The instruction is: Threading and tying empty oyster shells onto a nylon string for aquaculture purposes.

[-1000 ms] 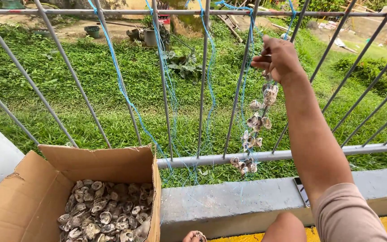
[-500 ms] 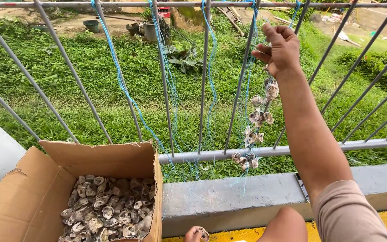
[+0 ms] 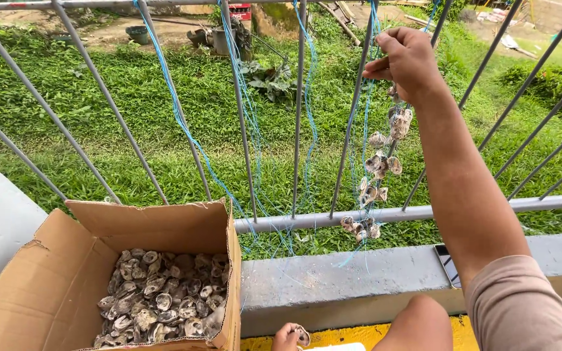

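my right hand (image 3: pixel 408 62) pinches the blue string (image 3: pixel 367 130) of shells (image 3: pixel 378 162) hanging below it; my left hand (image 3: pixel 289 337) holds one shell (image 3: pixel 303 335) low.

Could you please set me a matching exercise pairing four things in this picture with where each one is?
Things:
1. cardboard box
2. string of shells
3. phone
4. right hand

Places:
A. flat on the concrete ledge
B. raised at the railing bars, pinching blue line
C. lower left, full of loose shells
D. hanging down the railing

Pairs: 1-C, 2-D, 3-A, 4-B
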